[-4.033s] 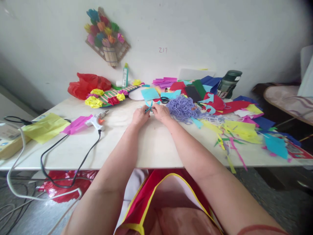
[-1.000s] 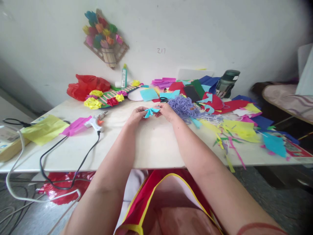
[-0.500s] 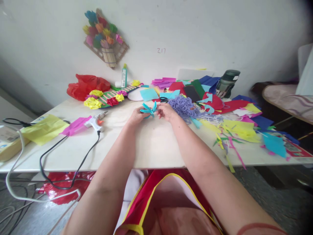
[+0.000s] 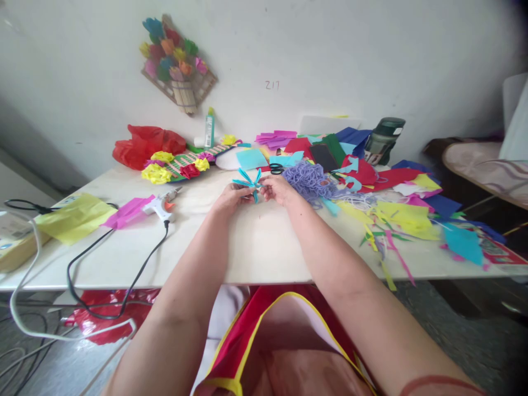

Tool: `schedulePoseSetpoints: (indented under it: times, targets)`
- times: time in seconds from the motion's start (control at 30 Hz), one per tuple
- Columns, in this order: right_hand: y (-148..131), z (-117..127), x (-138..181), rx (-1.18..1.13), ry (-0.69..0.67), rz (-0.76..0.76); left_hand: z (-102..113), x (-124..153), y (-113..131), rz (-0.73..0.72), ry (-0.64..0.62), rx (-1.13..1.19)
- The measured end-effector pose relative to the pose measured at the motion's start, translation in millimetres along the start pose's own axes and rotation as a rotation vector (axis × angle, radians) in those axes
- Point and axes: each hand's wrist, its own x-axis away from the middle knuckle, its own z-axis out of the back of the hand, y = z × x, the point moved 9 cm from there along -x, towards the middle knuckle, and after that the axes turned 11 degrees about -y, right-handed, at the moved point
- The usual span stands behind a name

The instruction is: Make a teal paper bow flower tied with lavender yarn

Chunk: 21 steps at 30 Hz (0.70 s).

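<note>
Both hands met over the far middle of the white table (image 4: 256, 247), just above its surface. Left hand (image 4: 231, 197) and right hand (image 4: 277, 188) each had their fingers closed on a small blue paper piece (image 4: 248, 182), pinched between them. The piece was folded or cut into narrow strips that fanned upward and outward from the grip (exact fold too small to read). It was held clear of the tabletop, between the two sets of fingertips.

Just right of the right hand lay a heap of purple yarn (image 4: 309, 179), near but not touching. Black-handled scissors (image 4: 277, 168) sat just behind the hands, beside loose blue sheets. Further right, a scatter of coloured paper scraps (image 4: 406, 217) covered the table.

To the left, well apart from the hands, a white glue gun (image 4: 159, 204) rested with its black cord trailing off the near edge; a pink sheet (image 4: 126, 212) touched it. A glue bottle (image 4: 210, 127) stood upright against the wall.
</note>
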Motion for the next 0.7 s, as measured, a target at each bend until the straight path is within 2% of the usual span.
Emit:
schedulePoseSetpoints:
  times: [0.27, 0.7]
  targets:
    - [-3, -5, 2, 0.059, -0.022, 0.011, 4, 1, -2, 0.010, 0.072, 0.018]
    - [-10, -2, 2, 0.079, 0.058, 0.068, 9, -1, -3, -0.016, 0.109, 0.053]
